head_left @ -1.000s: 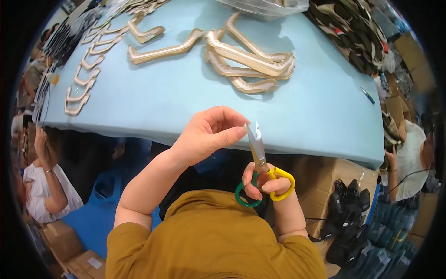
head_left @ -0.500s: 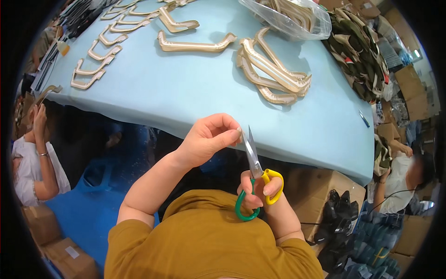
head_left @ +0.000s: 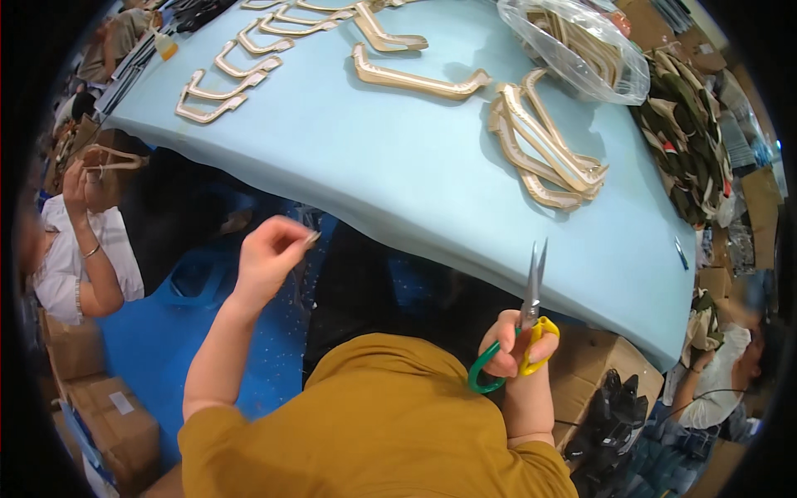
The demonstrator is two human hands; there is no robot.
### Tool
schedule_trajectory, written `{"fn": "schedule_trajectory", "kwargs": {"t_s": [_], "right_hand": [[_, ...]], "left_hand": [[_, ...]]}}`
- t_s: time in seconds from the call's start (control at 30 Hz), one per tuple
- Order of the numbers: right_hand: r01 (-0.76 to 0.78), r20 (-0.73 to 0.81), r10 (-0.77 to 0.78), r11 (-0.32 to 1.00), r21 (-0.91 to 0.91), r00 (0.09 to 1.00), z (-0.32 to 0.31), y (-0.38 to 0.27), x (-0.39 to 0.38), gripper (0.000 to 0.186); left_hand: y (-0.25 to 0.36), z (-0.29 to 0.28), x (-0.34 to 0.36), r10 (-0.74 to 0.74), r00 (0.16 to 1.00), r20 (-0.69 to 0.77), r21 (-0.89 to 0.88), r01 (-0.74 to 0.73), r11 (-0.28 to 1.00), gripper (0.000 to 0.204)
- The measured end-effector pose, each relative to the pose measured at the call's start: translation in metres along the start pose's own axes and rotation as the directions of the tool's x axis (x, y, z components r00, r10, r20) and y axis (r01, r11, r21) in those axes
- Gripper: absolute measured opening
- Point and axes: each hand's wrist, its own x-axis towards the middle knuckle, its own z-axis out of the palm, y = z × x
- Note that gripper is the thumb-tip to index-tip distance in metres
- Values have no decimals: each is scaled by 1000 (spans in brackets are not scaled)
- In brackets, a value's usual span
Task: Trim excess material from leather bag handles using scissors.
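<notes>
Scissors (head_left: 532, 292) with one green and one yellow handle loop are in my right hand (head_left: 503, 347), its fingers through the loops. Their blades point away from me at the table's near edge, slightly parted. My left hand (head_left: 267, 259) hovers off to the left over the blue floor, thumb and forefinger pinched together. At its fingertips something tiny and pale may show, too small to name. Several bent beige strips with white edging (head_left: 544, 141) lie piled on the table (head_left: 398, 166), beyond the scissors. Another long curved strip (head_left: 419, 79) rests to their left.
More curved strips (head_left: 212, 108) lie in a row at the far left. A clear plastic bag (head_left: 581, 54) of strips and a dark green and beige heap (head_left: 685, 124) sit at the far right. Co-workers sit on either side; one hand (head_left: 76, 187) lifts a strip. Cartons (head_left: 120, 432) stand below.
My left hand has moved away from the blade tips, left and off the table edge, still pinched. The scissors' blades have drawn closer together. The whole view has shifted.
</notes>
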Motion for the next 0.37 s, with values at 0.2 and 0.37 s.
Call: {"fn": "schedule_trajectory", "kwargs": {"t_s": [0.2, 0.37], "right_hand": [[93, -41, -95, 995, -43, 995, -10, -20, -3, 36], [152, 1, -152, 987, -51, 988, -15, -33, 1, 39]], "left_hand": [[-103, -88, -156, -839, 509, 192, 980, -149, 135, 23], [-99, -97, -134, -951, 305, 47, 800, 559, 219, 39]]}}
